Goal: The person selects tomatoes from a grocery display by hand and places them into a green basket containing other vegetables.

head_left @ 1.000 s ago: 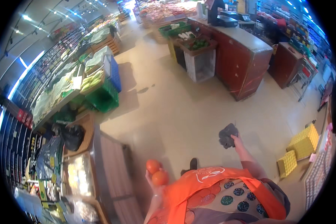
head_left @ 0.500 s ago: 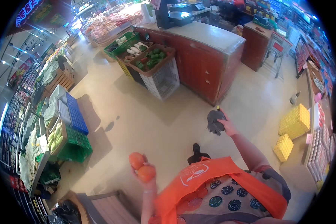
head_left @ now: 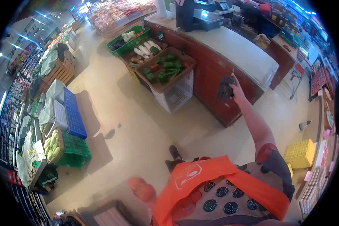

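Held two orange-red tomatoes (head_left: 142,189) in left hand (head_left: 152,203), low in view, just past left edge of orange apron (head_left: 197,175)

Saw tomatoes side by side, touching, above pale floor (head_left: 128,139); could not trace individual fingers there because of blur

Gripped dark grey bundle (head_left: 225,87) in right hand (head_left: 236,92), at a long forward reach; noted narrow grip, fingers wrapped on right side of bundle, small yellow bit (head_left: 232,74) at top

Could not settle kind of bundle: limp, uneven in outline

Found bundle in front of red side of counter (head_left: 248,49), as seen from above; could not tell whether touching or apart

Recorded hands as well apart, right farther forward than left

Logged on counter top a dark device with flat shiny tray (head_left: 207,19)

Logged left of counter, close by, brown basket (head_left: 148,83) of green peppers (head_left: 162,77) over white crate (head_left: 175,96); just behind, white radishes (head_left: 141,52)

Logged at far left, blue crate (head_left: 73,113) and, just beside, green crate (head_left: 75,150) near long pale green vegetables (head_left: 52,145)

Logged at right, yellow stack (head_left: 299,152) near rows of eggs (head_left: 312,184)

Sighted dark shoe (head_left: 174,151) on floor, ahead of apron
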Demonstrator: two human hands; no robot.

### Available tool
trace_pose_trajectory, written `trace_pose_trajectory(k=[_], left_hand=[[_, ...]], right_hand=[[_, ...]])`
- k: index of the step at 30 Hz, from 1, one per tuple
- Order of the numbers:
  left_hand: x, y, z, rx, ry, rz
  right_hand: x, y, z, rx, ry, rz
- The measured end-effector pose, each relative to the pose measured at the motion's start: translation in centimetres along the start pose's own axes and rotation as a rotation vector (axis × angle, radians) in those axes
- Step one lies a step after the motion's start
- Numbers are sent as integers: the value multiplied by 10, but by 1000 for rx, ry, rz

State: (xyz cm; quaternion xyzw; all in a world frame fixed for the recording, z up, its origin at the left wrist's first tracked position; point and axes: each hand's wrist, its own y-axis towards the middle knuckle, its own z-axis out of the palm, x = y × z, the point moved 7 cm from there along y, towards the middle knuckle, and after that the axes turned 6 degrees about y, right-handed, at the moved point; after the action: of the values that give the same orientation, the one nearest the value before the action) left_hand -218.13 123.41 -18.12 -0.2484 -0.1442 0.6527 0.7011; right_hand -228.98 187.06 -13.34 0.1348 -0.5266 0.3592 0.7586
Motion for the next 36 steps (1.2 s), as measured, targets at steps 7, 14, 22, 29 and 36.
trace_pose_trajectory(k=[7, 14, 22, 29, 36], left_hand=[[13, 121, 119, 32, -10, -122], [24, 230, 221, 96, 197, -118], [52, 311, 275, 162, 260, -200], [62, 354, 295, 100, 257, -179], [61, 405, 313, 64, 212, -272]], right_hand=[[18, 120, 5, -147, -115, -50], [45, 205, -1, -213, -492, -67], [67, 324, -11, -344, -877, -173], [76, 361, 0, -672, -1630, 4], [76, 343, -5, -621, -1412, -309]])
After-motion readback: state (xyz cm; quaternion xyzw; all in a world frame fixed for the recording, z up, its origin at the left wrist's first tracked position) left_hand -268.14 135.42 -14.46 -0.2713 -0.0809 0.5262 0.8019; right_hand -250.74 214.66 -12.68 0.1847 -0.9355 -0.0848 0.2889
